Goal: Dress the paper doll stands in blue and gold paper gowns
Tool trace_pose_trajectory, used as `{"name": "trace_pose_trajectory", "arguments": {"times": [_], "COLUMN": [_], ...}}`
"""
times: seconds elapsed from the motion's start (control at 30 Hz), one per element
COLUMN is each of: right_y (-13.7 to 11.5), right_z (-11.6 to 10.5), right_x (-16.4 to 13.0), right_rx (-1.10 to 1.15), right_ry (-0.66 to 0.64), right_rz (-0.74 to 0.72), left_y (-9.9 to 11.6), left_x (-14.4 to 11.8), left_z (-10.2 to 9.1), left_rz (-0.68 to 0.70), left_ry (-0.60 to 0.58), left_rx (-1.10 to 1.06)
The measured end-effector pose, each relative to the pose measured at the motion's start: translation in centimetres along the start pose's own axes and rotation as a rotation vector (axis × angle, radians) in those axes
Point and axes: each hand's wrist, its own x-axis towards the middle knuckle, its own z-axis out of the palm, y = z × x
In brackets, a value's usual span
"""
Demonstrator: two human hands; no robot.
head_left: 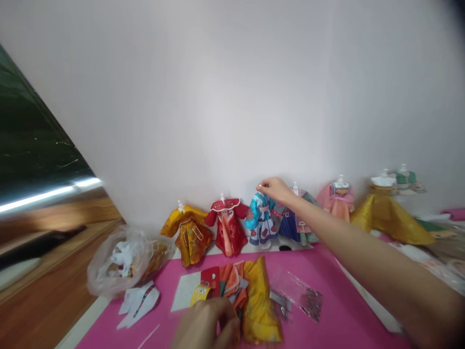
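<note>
My right hand (274,188) reaches to the back by the wall. Its fingers are pinched on the white top knob of a small stand that wears a blue doll dress (262,220) with a white patterned skirt. At the bottom middle is my left hand (205,322), blurred, with loosely bent fingers and a gap between them; I see nothing held in it. Beside its fingers lie folded orange cloth pieces (232,281) and a yellow doll garment (257,305). A red and yellow card (209,281) lies just beyond this hand.
Along the wall stand a yellow doll dress (191,235), a red one (228,228), a navy one (291,223), a pink one (337,196) and a wide gold skirt (388,218). A plastic bag (105,271), white cloth (140,303) and clear packet (310,300) lie on the pink mat (327,276).
</note>
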Motion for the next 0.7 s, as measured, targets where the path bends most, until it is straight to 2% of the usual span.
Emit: {"name": "trace_pose_trajectory", "arguments": {"times": [0.17,0.3,0.43,0.53,0.7], "right_y": [-1.2,-2.6,-3.9,-5.0,-7.6], "right_z": [-2.7,-5.9,-8.7,-10.1,-11.4], "right_x": [-2.3,-6.0,-10.2,-13.4,-18.9], "right_rx": [0.257,0.479,0.618,0.68,0.73], "right_ry": [0.001,-0.062,-0.129,-0.175,-0.2], "right_rz": [-0.102,-0.159,-0.187,-0.199,-0.254], "left_y": [0.8,2.2,4.6,7.0,11.3], "left_x": [-0.8,-2.3,-4.3,-6.1,-9.4], "left_z": [-0.8,-1.5,-2.2,-2.7,-2.4], "left_rz": [-0.036,-0.011,0.045,0.085,0.214], "left_ry": [0.033,0.055,0.123,0.242,0.544], "left_rx": [-0.078,-0.219,-0.336,-0.39,-0.48]}}
